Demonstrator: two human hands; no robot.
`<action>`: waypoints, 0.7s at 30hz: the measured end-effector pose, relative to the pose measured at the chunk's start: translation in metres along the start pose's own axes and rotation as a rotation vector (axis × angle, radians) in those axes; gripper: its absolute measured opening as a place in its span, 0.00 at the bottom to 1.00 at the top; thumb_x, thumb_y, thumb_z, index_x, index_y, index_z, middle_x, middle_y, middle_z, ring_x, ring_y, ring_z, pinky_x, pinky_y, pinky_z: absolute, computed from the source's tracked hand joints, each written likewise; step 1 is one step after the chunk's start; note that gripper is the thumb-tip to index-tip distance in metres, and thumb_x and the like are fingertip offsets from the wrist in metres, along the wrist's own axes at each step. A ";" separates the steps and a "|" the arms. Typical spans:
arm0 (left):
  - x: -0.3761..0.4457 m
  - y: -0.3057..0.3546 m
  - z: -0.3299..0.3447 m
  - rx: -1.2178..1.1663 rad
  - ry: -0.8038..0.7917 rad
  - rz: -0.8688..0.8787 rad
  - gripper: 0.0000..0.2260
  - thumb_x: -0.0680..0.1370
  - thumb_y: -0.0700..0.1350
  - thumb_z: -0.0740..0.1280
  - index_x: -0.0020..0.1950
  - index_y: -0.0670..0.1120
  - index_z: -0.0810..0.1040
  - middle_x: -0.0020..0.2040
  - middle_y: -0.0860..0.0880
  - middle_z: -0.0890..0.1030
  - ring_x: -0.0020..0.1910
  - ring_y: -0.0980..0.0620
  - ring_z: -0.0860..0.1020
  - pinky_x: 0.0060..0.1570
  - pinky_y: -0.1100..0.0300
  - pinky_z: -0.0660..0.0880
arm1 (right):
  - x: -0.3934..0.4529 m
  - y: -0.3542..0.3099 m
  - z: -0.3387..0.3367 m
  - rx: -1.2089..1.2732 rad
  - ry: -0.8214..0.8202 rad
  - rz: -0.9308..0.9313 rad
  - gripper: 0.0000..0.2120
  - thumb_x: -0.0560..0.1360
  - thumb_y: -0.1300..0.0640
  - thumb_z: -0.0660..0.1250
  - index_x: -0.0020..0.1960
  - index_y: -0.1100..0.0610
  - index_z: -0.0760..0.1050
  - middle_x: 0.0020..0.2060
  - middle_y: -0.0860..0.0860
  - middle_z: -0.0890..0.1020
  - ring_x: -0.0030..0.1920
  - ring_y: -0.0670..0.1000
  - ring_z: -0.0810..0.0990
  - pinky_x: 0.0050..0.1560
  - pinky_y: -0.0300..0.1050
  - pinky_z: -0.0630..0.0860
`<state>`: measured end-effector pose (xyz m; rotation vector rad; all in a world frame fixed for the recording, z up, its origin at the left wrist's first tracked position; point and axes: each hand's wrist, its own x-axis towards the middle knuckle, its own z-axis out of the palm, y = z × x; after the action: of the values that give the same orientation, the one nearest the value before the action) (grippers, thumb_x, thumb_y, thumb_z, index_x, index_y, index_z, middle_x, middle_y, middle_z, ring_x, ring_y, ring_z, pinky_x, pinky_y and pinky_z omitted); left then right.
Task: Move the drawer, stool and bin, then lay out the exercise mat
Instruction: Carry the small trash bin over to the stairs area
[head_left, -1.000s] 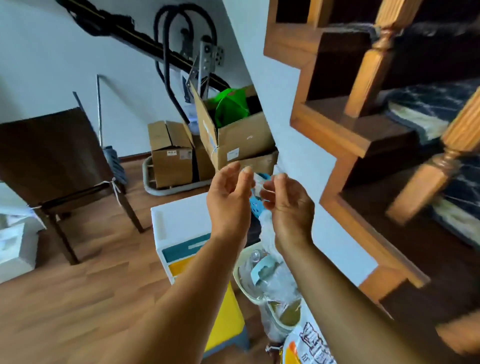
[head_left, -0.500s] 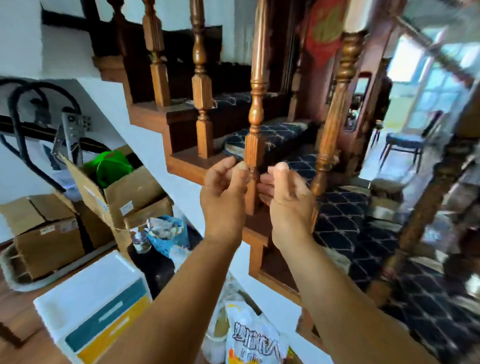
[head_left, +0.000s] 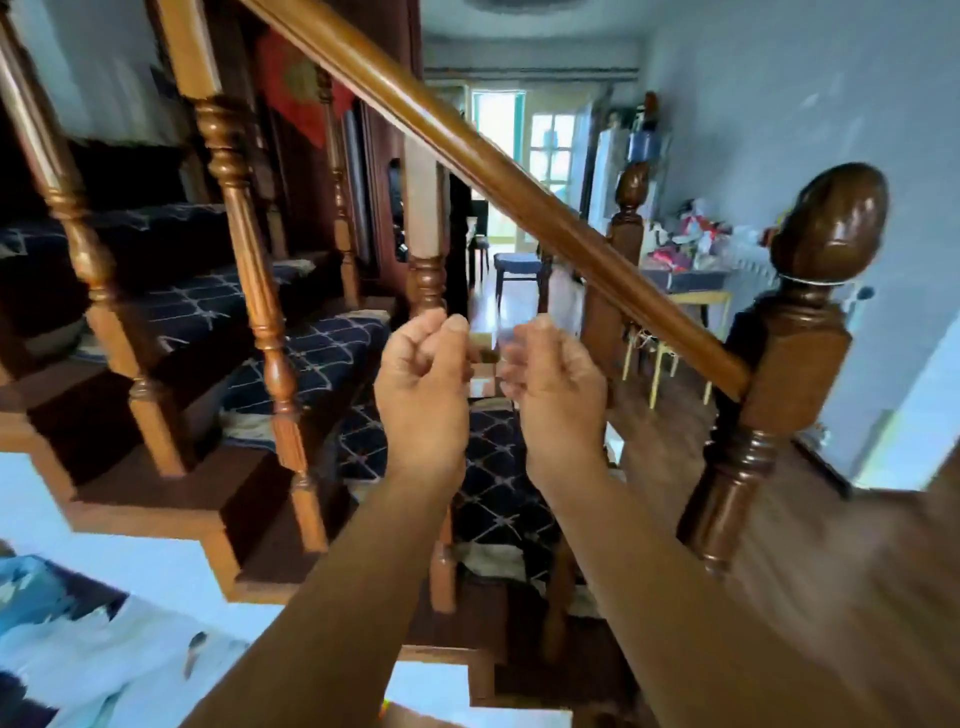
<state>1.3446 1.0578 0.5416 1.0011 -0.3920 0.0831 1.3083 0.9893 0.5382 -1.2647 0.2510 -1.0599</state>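
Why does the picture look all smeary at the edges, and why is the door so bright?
Head view: the bottom corners are streaked with motion blur, and the right hand looks softer than the left hand; the handrail and newel post are fairly sharp; the far doorway is washed out by daylight; the wide lens bends the stair balusters near the edges.

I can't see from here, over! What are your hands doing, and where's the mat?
Left hand and right hand raised, curled, nearly touching; holding anything, can't tell. No mat, drawer, stool or bin in sight. Wooden railing right ahead.
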 end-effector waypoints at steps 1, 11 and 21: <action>-0.011 -0.007 0.023 -0.016 -0.037 -0.022 0.05 0.77 0.43 0.67 0.53 0.47 0.78 0.35 0.56 0.81 0.38 0.58 0.79 0.43 0.64 0.79 | 0.007 -0.007 -0.025 -0.011 0.031 -0.019 0.12 0.78 0.48 0.62 0.41 0.52 0.77 0.32 0.46 0.82 0.35 0.44 0.80 0.39 0.39 0.77; -0.071 -0.048 0.163 0.010 -0.386 -0.144 0.02 0.77 0.49 0.67 0.49 0.55 0.77 0.43 0.54 0.83 0.40 0.61 0.82 0.40 0.67 0.77 | 0.035 -0.072 -0.170 -0.088 0.334 -0.166 0.14 0.79 0.52 0.61 0.39 0.58 0.77 0.33 0.54 0.79 0.35 0.51 0.77 0.39 0.47 0.77; -0.142 -0.086 0.231 -0.075 -0.727 -0.278 0.03 0.78 0.49 0.65 0.50 0.53 0.78 0.44 0.53 0.83 0.41 0.58 0.82 0.42 0.65 0.79 | 0.005 -0.106 -0.275 -0.251 0.678 -0.199 0.15 0.80 0.49 0.60 0.41 0.55 0.77 0.36 0.50 0.83 0.33 0.47 0.80 0.35 0.39 0.76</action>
<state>1.1690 0.8343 0.5317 0.9803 -0.9039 -0.5583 1.0708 0.8153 0.5364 -1.1253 0.8052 -1.6526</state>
